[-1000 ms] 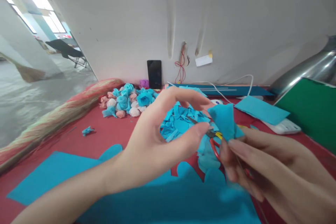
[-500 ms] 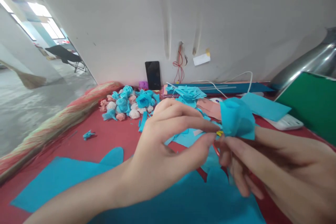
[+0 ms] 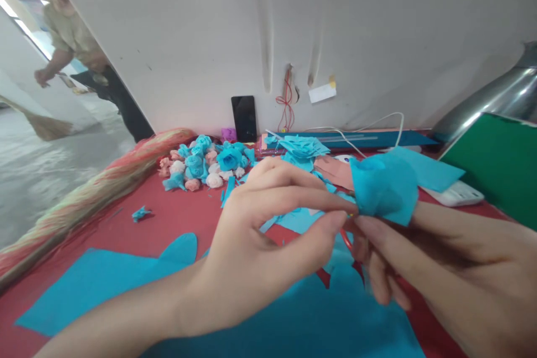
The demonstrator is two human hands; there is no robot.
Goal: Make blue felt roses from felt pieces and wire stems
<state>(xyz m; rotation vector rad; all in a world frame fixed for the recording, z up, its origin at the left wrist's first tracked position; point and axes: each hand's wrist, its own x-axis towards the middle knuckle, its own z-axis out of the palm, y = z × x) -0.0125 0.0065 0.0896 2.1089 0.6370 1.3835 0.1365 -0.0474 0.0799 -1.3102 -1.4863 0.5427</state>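
Note:
A partly rolled blue crepe-paper flower (image 3: 381,187) is held up over the table between my hands. My right hand (image 3: 453,257) pinches its lower edge between thumb and fingers. My left hand (image 3: 268,235) is closed too, its thumb and forefinger pinching at the flower's base, where a tiny bit of yellow shows. Just below the fingertips is a red curved piece (image 3: 346,239), like a scissors handle; whether my right hand holds it I cannot tell. Under my hands lies a large blue paper sheet (image 3: 302,319), with a smaller blue sheet (image 3: 100,282) to the left.
Finished blue, pink and white paper flowers (image 3: 201,162) are heaped at the back left. Cut blue paper pieces (image 3: 304,146) lie at the back middle. A phone (image 3: 244,118) leans on the white panel. A green board (image 3: 495,162) stands right. A person (image 3: 79,45) is beyond the panel.
The flower has turned slightly and spread to the right in my fingers. My left fingertips have closed in, covering most of the yellow bit. A person has appeared at the far left.

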